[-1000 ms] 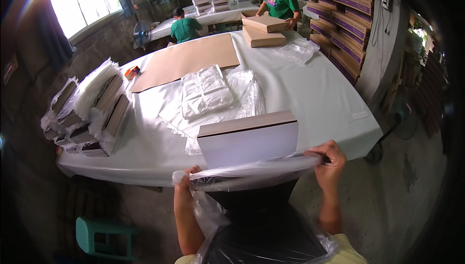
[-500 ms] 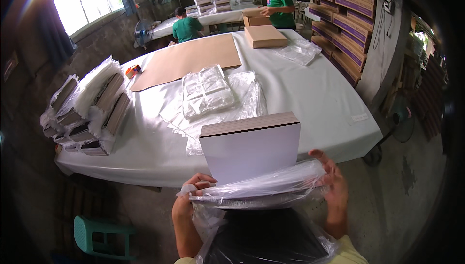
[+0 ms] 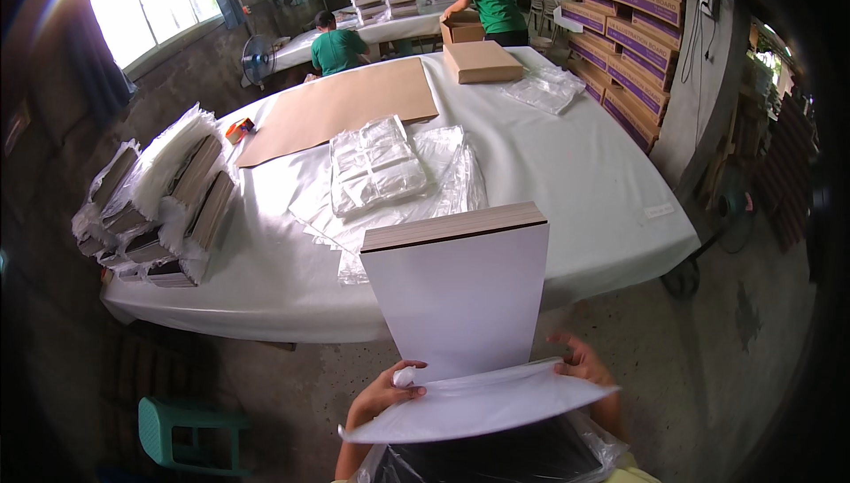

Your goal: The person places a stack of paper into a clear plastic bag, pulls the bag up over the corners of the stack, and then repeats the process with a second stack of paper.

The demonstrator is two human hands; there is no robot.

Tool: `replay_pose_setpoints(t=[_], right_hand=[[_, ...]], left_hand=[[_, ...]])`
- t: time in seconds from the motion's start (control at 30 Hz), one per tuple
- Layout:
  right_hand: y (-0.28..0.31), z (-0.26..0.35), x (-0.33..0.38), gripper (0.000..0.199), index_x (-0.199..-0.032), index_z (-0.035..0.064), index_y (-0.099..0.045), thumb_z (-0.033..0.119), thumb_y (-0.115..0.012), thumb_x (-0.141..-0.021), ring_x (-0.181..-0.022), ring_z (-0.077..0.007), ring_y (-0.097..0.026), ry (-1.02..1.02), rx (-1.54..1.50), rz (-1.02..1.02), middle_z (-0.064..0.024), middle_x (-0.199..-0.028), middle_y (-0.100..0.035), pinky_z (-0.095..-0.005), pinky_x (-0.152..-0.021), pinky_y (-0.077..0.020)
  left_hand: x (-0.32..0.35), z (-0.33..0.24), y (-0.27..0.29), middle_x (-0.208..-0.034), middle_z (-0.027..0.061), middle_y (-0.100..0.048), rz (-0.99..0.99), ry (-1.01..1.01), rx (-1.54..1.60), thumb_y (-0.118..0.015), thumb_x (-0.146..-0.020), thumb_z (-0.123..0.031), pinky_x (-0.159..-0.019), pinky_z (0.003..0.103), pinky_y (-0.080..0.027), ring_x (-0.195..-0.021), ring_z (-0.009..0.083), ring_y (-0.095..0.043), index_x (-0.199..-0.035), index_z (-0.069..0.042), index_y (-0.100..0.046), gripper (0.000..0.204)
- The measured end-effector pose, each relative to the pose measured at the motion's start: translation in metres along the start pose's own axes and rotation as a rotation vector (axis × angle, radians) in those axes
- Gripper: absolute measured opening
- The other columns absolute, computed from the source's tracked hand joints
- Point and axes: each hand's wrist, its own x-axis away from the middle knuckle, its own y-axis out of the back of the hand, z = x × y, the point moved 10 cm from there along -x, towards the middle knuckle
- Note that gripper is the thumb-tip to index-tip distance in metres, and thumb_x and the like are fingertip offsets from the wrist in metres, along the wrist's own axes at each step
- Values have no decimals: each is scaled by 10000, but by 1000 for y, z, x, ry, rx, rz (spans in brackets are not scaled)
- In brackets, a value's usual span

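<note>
A big desk (image 3: 567,173) with a white cloth fills the room's middle. On it lie a flat brown cardboard sheet (image 3: 341,107), a closed brown box (image 3: 482,61) and a pile of clear plastic bags (image 3: 376,164). Stacks of wrapped packs (image 3: 155,204) sit at the desk's left edge. In front of the desk, a tall white box (image 3: 460,293) stands upright with its lower end inside a clear plastic bag (image 3: 478,408). The left hand (image 3: 390,387) grips the bag's left edge. The right hand (image 3: 583,366) seems to hold the bag's right edge, though the bag partly hides it.
</note>
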Motion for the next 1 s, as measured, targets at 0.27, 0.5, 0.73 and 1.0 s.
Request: replay_pose_setpoints(t=[0.27, 0.5, 0.73, 1.0], right_hand=[[49, -80, -6, 426, -1173, 100, -437, 85, -600, -780, -756, -113, -525, -203, 246, -129, -68, -826, -572, -275, -676, -429], [68, -127, -36, 489, -1172, 65, -418, 124, -633, -737, -836, -182, -531, -119, 149, -114, -100, -933, -553, -309, -763, -424], [65, -125, -49, 763, -1149, 25, -320, 214, -781, -571, -946, -213, -504, -226, 461, -18, -150, -1012, -483, -305, -802, -420], [112, -182, -112, 903, -1147, -33, -276, 263, -828, -496, -1007, -248, -471, -10, 604, -83, -174, -1059, -463, -327, -857, -408]], left_hand=[[-15, 81, 23, -845, 27, -545, -82, 96, 243, -678, -719, -125, -710, 245, -416, -787, 126, -510, -1155, -63, -489, 480], [-13, 149, 37, -790, 58, -582, -378, 253, 733, -641, -760, -192, -623, 282, -454, -710, 131, -559, -1005, -50, -540, 300], [-48, 193, 74, -744, 141, -613, -621, 263, 126, -582, -713, -203, -586, 347, -459, -670, 241, -604, -892, -2, -564, 270], [-61, 153, 75, -799, 276, -582, -873, 34, -475, -509, -683, -153, -653, 402, -446, -774, 390, -583, -934, 57, -547, 330]])
